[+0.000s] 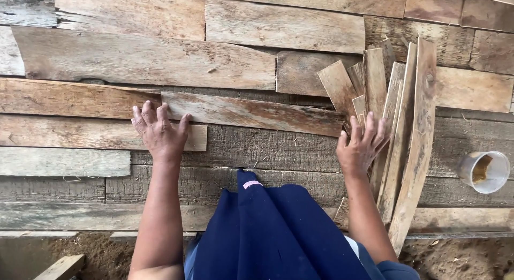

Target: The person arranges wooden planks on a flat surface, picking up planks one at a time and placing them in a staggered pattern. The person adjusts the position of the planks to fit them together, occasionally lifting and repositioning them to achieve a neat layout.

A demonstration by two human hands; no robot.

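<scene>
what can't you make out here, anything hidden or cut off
- Head view: what the white cup holds; only a brownish lump shows, too small to identify.
- Head view: the lower ends of the loose wood slats, partly behind the right hand and forearm.
- Head view: the plank end under the left hand, covered by palm and fingers.
- Head view: the planked surface behind the blue cloth.

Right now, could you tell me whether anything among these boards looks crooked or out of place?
Yes. The plank by the left hand slants across the otherwise level rows, and the loose slats under the right hand fan out unevenly.
</scene>
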